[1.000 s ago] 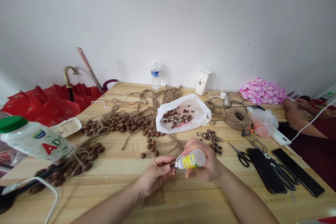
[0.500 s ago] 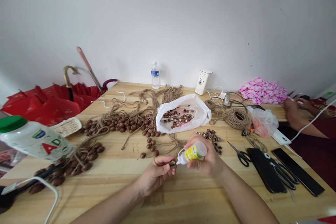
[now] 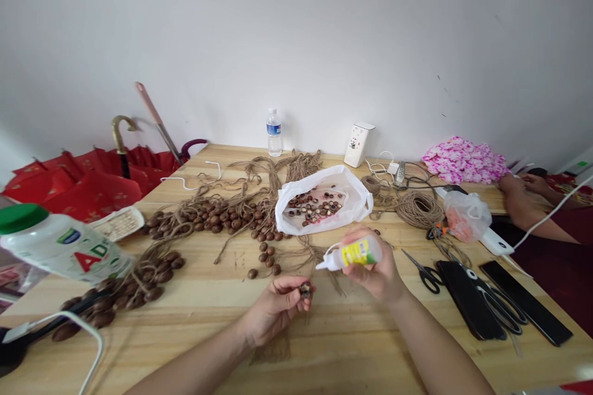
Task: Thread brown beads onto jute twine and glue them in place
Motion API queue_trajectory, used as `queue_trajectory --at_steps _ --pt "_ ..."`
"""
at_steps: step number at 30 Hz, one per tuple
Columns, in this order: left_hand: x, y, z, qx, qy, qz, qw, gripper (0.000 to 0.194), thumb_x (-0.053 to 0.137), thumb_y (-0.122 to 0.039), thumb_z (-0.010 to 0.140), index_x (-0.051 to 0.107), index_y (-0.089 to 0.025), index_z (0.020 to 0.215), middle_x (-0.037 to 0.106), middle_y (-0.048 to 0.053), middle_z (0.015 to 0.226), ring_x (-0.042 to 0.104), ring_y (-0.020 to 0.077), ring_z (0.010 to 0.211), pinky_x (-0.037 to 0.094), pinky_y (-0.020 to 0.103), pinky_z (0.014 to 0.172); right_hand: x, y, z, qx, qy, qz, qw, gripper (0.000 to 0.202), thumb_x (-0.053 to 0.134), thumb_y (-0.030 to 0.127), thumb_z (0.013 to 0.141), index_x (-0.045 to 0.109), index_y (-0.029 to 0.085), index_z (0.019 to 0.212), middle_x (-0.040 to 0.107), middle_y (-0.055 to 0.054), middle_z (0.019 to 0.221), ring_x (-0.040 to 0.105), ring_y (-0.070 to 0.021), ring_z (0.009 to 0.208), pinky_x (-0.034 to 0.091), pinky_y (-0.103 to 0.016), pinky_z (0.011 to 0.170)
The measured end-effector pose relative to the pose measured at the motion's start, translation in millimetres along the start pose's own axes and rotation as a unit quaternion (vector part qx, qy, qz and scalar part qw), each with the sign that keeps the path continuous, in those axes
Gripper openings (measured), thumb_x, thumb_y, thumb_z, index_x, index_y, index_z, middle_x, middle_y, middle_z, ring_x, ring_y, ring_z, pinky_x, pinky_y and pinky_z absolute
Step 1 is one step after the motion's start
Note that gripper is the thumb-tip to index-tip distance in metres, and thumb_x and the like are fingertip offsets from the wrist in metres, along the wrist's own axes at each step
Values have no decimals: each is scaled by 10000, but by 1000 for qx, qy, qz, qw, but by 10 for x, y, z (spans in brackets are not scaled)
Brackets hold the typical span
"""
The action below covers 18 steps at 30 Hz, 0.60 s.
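Between the fingertips of my left hand point(image 3: 278, 308) is a small brown nut shell point(image 3: 305, 289), its hollow side facing up. My right hand point(image 3: 375, 271) is wrapped round a white glue bottle point(image 3: 354, 253) with a yellow and green label. The bottle is tilted, its nozzle pointing left, above and to the right of the shell and apart from it. Just beyond my hands stands an open white plastic bag point(image 3: 354, 210) with shell pieces point(image 3: 319, 213) in it. Brown nuts on twine point(image 3: 227, 216) lie in a heap to the left of the bag.
Right of my hands lie small scissors point(image 3: 430, 278), a black phone point(image 3: 470, 302), larger scissors point(image 3: 500, 308) and a coil of twine point(image 3: 419, 208). A water bottle point(image 3: 273, 136) stands by the wall. At left is a large white bottle point(image 3: 69, 253). Another person's hand point(image 3: 514, 191) is at far right.
My right hand has drawn the glue bottle up and to the right, off the shell, and tipped it flatter. My left hand stays in place with the shell.
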<state>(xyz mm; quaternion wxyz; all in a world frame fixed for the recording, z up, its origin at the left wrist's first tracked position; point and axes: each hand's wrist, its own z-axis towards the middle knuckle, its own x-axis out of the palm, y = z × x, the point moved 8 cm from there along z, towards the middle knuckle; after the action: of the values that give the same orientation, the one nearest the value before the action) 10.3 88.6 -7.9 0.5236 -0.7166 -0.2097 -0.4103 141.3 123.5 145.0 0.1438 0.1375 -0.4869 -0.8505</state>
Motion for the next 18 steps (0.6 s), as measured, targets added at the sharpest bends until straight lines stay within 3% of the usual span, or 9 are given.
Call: queue_trajectory --at_steps 5,10,13,16,18 --pt "13 7 -10 2 6 -3 1000 214 814 -160 559 748 -183 762 736 48 739 629 111 590 483 223 576 -362 59 68 1 -89 135 987 327 744 310 697 575 252 972 588 -34 916 611 -180 710 535 -350 596" --pt "-18 38 5 -6 -1 4 1000 226 819 -166 552 748 -172 766 739 50 739 628 112 581 487 225 574 -923 73 26 34 -202 118 972 310 767 311 662 579 246 900 657 -14 843 650 -181 676 556 -374 622" --pt "-33 77 -3 -23 -12 8 1000 221 816 -166 557 746 -159 767 739 56 740 627 114 586 488 228 582 -1392 -97 -326 84 -319 38 943 357 793 329 599 566 196 840 663 -13 767 651 -186 635 539 -336 570" --pt "-48 91 -10 -33 -24 10 999 214 811 -167 566 745 -150 769 737 58 741 625 115 594 491 230 595 -1815 -284 -934 131 -451 -110 876 422 816 336 545 569 165 841 626 23 677 582 -116 517 494 -256 527" --pt "-87 55 4 -24 -42 8 999 213 810 -161 565 743 -143 767 736 56 742 624 112 601 495 225 610 -1956 -445 -1322 183 -493 -173 833 478 815 384 522 568 155 860 611 23 653 558 -114 506 469 -242 508"
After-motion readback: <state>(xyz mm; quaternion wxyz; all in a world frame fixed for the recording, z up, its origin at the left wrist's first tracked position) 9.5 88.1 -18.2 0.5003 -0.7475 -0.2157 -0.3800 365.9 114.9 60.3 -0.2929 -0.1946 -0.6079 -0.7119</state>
